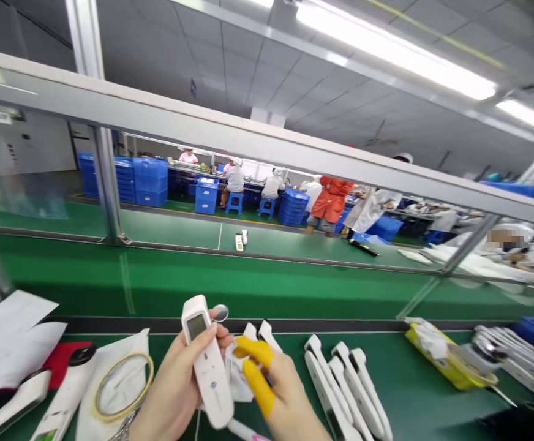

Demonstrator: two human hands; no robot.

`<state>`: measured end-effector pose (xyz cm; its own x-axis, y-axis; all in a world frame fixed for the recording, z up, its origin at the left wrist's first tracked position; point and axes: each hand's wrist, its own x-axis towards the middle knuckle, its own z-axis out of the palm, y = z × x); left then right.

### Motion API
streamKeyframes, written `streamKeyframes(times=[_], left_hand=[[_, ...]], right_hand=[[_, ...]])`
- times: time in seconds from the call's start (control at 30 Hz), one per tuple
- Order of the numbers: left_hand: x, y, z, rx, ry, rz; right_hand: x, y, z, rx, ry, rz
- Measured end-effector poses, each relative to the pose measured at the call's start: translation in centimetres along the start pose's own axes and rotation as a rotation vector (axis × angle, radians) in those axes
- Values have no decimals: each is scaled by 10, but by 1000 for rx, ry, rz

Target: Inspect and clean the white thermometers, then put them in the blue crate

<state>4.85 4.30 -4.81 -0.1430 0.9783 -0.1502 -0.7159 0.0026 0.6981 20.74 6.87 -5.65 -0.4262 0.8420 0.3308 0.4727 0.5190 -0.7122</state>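
Left hand [182, 376], white device [212, 381], slanted lengthwise, screen [196, 326] end up-left (seemingly forward)

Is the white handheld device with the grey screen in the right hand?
No, the left hand grips the device; the right hand is beside it.

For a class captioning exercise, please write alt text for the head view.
A left hand holds a white handheld device with a grey screen above a green workbench, a right hand in yellow finger covers beside it. More white devices lie to the right, a tape roll to the left; beyond a metal frame, people work near blue crates.
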Motion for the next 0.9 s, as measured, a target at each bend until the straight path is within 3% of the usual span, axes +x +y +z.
streamKeyframes(times=[0.1, 0.23, 0.37, 0.47, 0.57, 0.73, 0.9], left_hand=[[6, 5, -8, 31, 19, -84], [2, 11, -13, 35, 6, -211], [-2, 16, -9, -6, -35, -265], [0, 13, -6, -27, 13, -220], [1, 7, -2, -98, 53, -169], [-4, 1, 5, -187, -24, -159], [-15, 2, 5, -253, -45, -172]], right_hand=[[18, 48, -14, -279, 86, 188], [34, 106, -12, -327, 53, 390], [38, 122, -12, -199, 69, 438], [36, 101, -16, -21, 113, 398], [27, 58, -13, 215, 81, 317], [9, -12, 6, 806, -28, 134], [-4, -30, 21, 787, -39, 147]])
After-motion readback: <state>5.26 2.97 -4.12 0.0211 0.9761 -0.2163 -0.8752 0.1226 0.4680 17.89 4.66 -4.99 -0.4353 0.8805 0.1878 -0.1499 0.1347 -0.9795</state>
